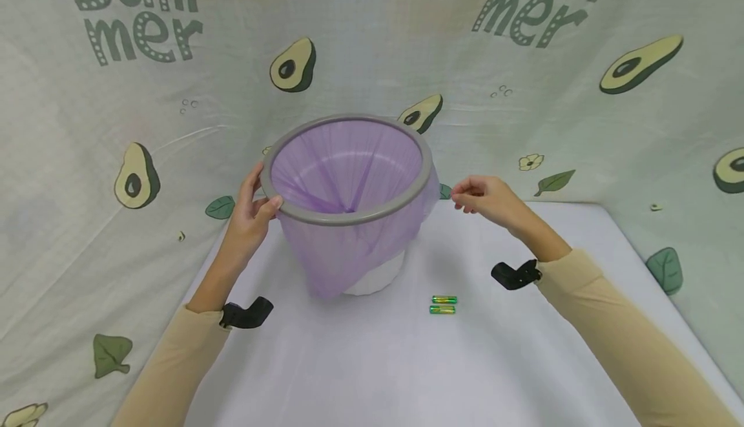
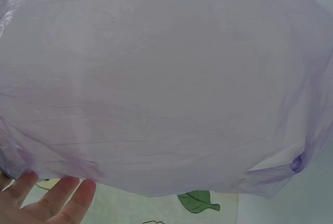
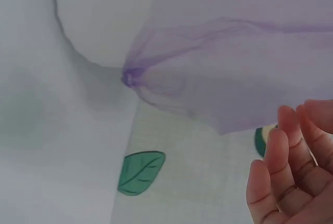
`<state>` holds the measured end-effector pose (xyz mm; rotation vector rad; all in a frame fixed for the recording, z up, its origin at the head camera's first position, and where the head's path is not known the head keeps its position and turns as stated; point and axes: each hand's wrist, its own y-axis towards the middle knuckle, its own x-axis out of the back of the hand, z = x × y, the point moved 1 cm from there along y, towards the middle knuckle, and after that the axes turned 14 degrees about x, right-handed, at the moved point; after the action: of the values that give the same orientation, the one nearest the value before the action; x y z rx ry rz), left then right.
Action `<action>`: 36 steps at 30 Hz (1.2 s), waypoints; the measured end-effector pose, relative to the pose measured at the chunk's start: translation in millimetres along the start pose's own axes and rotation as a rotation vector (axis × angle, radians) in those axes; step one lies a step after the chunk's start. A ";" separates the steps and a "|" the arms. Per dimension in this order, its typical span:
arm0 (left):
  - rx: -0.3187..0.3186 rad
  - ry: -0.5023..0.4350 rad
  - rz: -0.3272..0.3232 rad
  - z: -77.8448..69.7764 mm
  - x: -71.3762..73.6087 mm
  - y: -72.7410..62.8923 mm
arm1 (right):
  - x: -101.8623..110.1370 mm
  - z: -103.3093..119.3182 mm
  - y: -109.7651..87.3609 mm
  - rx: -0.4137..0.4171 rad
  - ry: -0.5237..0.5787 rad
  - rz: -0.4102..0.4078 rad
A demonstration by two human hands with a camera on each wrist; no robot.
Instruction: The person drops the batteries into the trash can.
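Note:
A white trash bin (image 1: 378, 278) with a grey rim ring (image 1: 349, 219) stands on the table, lined with a thin purple trash bag (image 1: 325, 252) folded over the outside. With its thumb over the ring and fingers against the outer side, my left hand (image 1: 251, 220) grips the bin's left edge. In the left wrist view, those fingers (image 2: 78, 198) lie along the bag's lower edge. My right hand (image 1: 485, 201) hovers just right of the bag, fingers loosely bent and nothing seen between them. A knotted corner of the bag shows in the right wrist view.
Two green-and-gold batteries (image 1: 444, 304) lie side by side on the white table (image 1: 360, 369), right of the bin. A cloth printed with avocados and leaves (image 1: 360, 39) hangs behind and around the table. Each sleeve cuff carries a black wrist camera (image 1: 247, 314).

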<state>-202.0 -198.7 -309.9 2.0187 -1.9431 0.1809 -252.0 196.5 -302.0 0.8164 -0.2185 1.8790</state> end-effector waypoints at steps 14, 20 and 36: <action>-0.007 0.006 0.002 2.3 -0.6 2.7 | -56.2 -74.3 -44.1 0.045 -0.026 0.157; -0.003 0.014 -0.003 2.9 -0.3 2.1 | -87.4 -94.3 -56.2 0.015 -0.027 0.237; 0.009 0.015 0.003 -0.6 -1.2 1.1 | -121.6 -120.9 -58.9 -0.115 -0.066 0.360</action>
<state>-203.1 -197.4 -309.6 2.0148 -1.9391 0.2059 -224.7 192.4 -481.2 0.7999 -0.5394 2.1518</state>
